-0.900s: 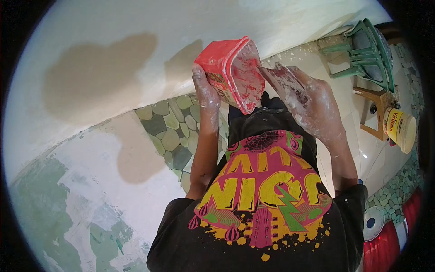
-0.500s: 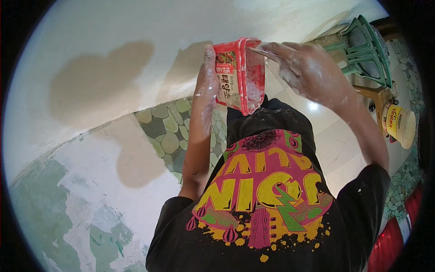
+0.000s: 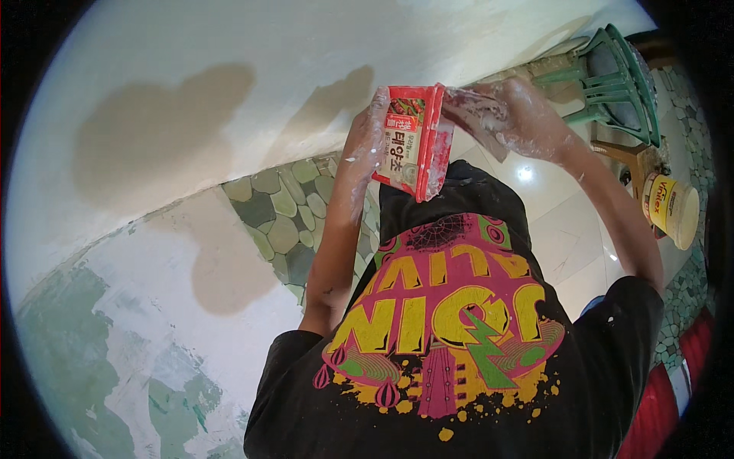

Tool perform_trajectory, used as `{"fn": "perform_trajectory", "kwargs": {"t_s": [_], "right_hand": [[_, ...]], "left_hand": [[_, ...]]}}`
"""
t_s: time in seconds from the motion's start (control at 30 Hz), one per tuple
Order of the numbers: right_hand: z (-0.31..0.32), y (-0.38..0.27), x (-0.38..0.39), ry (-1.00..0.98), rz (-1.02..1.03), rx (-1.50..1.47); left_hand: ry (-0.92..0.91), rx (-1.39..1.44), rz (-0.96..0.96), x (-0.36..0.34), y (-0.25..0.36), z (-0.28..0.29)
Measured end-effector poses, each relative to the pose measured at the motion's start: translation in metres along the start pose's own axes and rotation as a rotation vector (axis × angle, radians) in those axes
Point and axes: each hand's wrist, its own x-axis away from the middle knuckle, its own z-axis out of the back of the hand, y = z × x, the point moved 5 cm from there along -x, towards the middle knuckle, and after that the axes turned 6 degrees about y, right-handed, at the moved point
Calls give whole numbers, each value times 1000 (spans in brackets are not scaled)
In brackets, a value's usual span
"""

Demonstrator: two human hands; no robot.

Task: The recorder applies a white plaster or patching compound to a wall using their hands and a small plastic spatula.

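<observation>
1. The pale wall (image 3: 321, 38) fills the upper left of the frame; the shadows on it have shifted slightly, the narrower one stretching further right than half a second ago.
2. Your black T-shirt (image 3: 451, 382) spans the bottom centre, hardly changed.
3. The red tub (image 3: 409, 145), upper centre, has moved a little right. You hold it tipped on its side, mouth toward the right, and only a strip of its smeared inside shows now.
4. Your right hand (image 3: 535, 118), right of the tub, has rolled over. Its fingers are clamped on the scraper, though the handle is hidden.
5. Your left hand (image 3: 368, 138) grips the tub's left end, clamped around it; most of the fingers are hidden behind.
6. The scraper (image 3: 482, 115) showed nearly edge-on; now you see its coated face, one corner at the tub's upper rim. You can't tell whether they touch. This suggests you're wiping or loading the blade at the rim, so a steady tub matters.
</observation>
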Motion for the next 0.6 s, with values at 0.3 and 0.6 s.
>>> {"fn": "perform_trajectory", "kwargs": {"t_s": [0.3,0.6], "right_hand": [[-59,28,31,-292,-244,-382],[6,6,2,124,-306,-314]], "left_hand": [[8,8,13,-12,1,-2],[-35,240,56,-13,0,-2]]}}
